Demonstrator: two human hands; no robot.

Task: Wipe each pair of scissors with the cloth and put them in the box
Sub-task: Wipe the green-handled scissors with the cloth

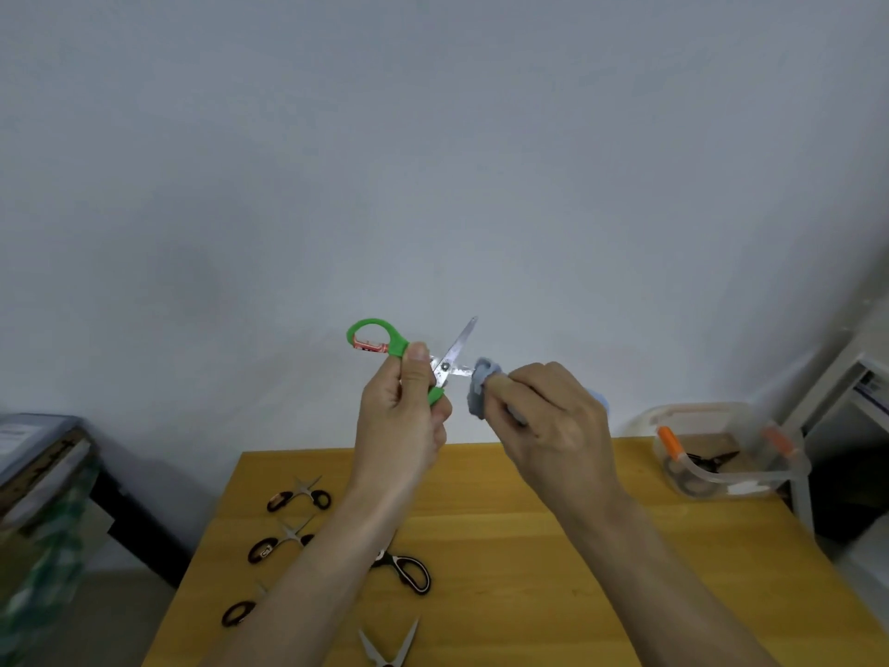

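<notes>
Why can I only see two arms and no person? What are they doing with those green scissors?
The camera sits on the person's head and looks forward and down, so you see only their own arms, as if through their eyes. The left hand holds the green scissors up in the air with the blades spread open. The right hand pinches a small grey cloth around one blade to wipe it. Below is a yellow wooden table. More scissors lie on it, waiting their turn. At the far right corner stands a clear plastic box with at least one pair of scissors already inside.
</notes>
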